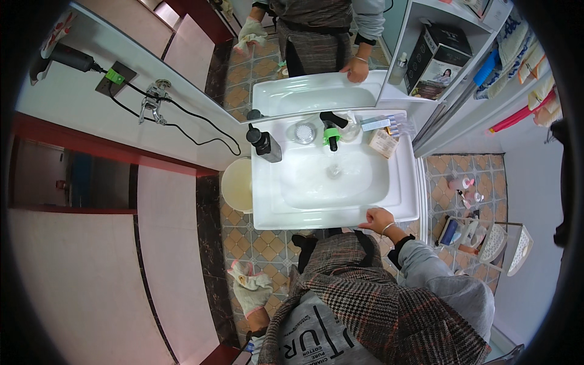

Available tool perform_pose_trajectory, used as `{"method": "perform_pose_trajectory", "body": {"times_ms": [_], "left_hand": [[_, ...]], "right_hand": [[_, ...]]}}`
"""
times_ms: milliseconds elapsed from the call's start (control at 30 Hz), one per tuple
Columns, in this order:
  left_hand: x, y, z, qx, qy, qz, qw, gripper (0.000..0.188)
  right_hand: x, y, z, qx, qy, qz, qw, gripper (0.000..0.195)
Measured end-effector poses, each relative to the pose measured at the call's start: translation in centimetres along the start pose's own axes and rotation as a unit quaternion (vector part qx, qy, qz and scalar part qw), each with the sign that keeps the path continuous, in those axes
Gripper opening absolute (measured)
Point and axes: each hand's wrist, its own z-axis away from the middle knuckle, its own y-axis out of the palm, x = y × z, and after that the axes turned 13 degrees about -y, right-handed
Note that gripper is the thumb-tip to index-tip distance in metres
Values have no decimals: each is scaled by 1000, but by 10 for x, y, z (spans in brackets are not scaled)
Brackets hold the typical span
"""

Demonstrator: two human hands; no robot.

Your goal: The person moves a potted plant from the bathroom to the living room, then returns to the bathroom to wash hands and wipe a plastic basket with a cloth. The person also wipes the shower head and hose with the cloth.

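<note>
My left hand [253,292], in a white knit work glove, hangs at the lower left over the floor. It holds a second white glove [246,271] with a pink cuff; the fingers are partly hidden by the cloth. My bare right hand [378,220], with a bracelet at the wrist, grips the front rim of the white washbasin [315,221] near its right corner. Inside the basin, the bowl looks wet around the drain [334,170]. A black faucet [332,130] with a green band rises at the back of the basin.
A black pump bottle [269,146], a clear glass [305,132] and small boxes [383,143] stand on the basin's ledge. Left of it is a pale bucket [237,185]. A mirror [315,54] rises behind. Bottles and a rack [492,244] occupy the floor at right.
</note>
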Motion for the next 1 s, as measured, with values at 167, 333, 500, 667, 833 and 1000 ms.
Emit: {"method": "perform_pose_trajectory", "body": {"times_ms": [167,333,500,667,833,1000], "left_hand": [[-5,-24,-10,-29,54,-46,997,56],[-6,-41,-13,-8,31,-59,998,55],[1,-33,-15,-41,87,-77,992,55],[11,7,9,-22,18,-26,999,58],[0,-32,-17,-35,63,-73,995,65],[2,-22,-18,-52,51,-88,993,70]], "right_hand": [[-7,7,-4,10,-17,6,1000,47],[-10,14,-4,-8,-18,9,1000,49],[-4,10,-5,9,-8,9,1000,47],[-10,12,-4,5,3,6,1000,46],[-8,16,-5,-13,-22,18,1000,49],[3,5,-3,12,-1,20,1000,47]]}}
